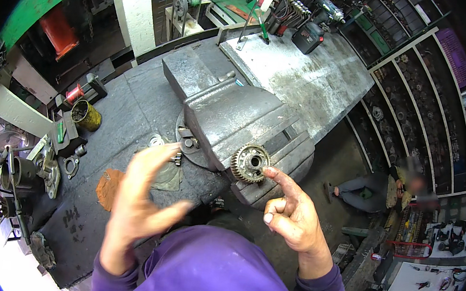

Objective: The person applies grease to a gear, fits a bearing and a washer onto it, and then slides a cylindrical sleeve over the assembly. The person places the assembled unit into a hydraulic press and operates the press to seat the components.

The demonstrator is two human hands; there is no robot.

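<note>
A round metal gear [250, 162] with a toothed rim and a hollow hub lies on top of the large bench vise [230, 119], near its jaws. My right hand [296, 223] is beside it, index finger stretched out with its tip at the gear's right edge. The other fingers curl in and I see nothing held in them. Out to the left, my left hand [138, 206] is smeared by motion, its thumb and fingers spread, holding nothing I can see. Beyond its fingertips are a small toothed part [177, 158] and a grey rag [166, 178], partly hidden.
An orange-brown cloth [108, 189] lies left of my left hand on the dark workbench [130, 100]. Farther left stand a yellow can [86, 115] and metal parts. A cordless tool battery [308, 37] sits on the pale bench top. A person [367, 191] sits at right, near parts shelves.
</note>
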